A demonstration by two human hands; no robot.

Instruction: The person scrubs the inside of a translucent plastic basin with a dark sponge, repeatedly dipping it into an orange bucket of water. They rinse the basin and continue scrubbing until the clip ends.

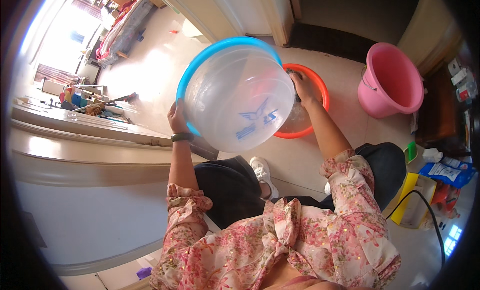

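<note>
A translucent plastic basin (232,99) with a blue rim is tilted on its side in front of me, blue print on its outer wall. My left hand (177,117), wearing a dark bangle, grips the rim at its left. Behind the basin, an orange-red plastic basin (325,99) stands on the floor with cloudy water (296,119) in it. My right hand (304,88) is over that water, fingers around a dark grey, wet-looking cloth or scrubber (290,71). The translucent basin hides part of the orange one.
A pink bucket (392,78) with a wire handle stands at the right. Nearby are a yellow box (408,185), a blue packet (450,172) and a black cable (431,204). A door frame (275,18) rises ahead; a ledge (93,155) runs along the left.
</note>
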